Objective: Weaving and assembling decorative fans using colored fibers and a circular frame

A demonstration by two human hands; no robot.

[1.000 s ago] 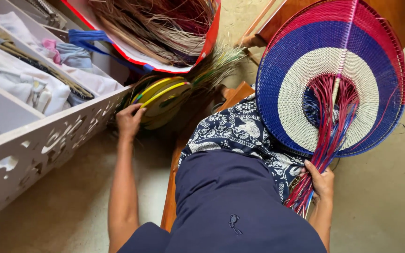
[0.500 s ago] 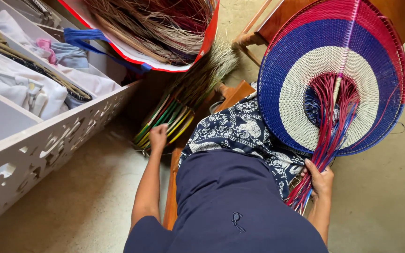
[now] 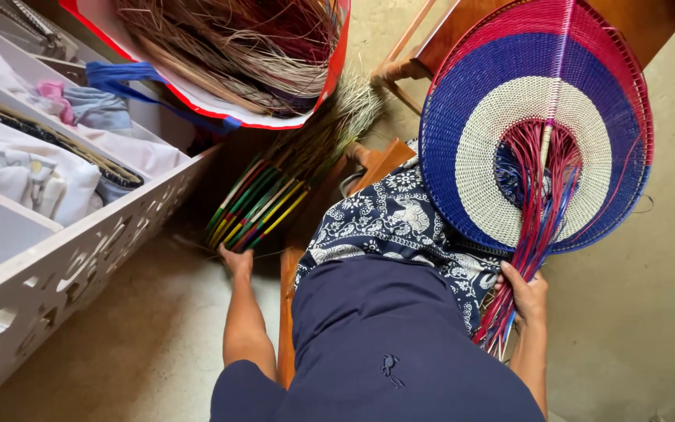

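1. A person seated on a low wooden bench (image 3: 287, 312) is seen from above, wearing a dark blue top and a blue-and-white patterned cloth over the lap.
2. The left hand (image 3: 237, 259) reaches down to the floor on the person's left and closes around the near end of a bundle of coloured strips (image 3: 259, 207) in green, yellow and red.
3. The bundle lies slanted on the floor, between the bench and a white carved shelf unit (image 3: 80, 258), with its far end pointing toward a tuft of pale dry fibres (image 3: 353, 101).
4. The right hand (image 3: 526, 295) is beside the right knee, fingers curled around the loose ends of red and blue strands (image 3: 537, 211).
5. Those strands hang from the centre of a large round woven fan (image 3: 537, 129), which has rings of red, blue and cream and leans upright against the person's knees.
6. Above the bundle sits a red-edged bag (image 3: 232, 47) filled with brown and dark red straw.
7. The shelf unit's compartments hold folded white, pink and blue cloths (image 3: 64, 133).
8. The floor is pale bare concrete (image 3: 642, 328).
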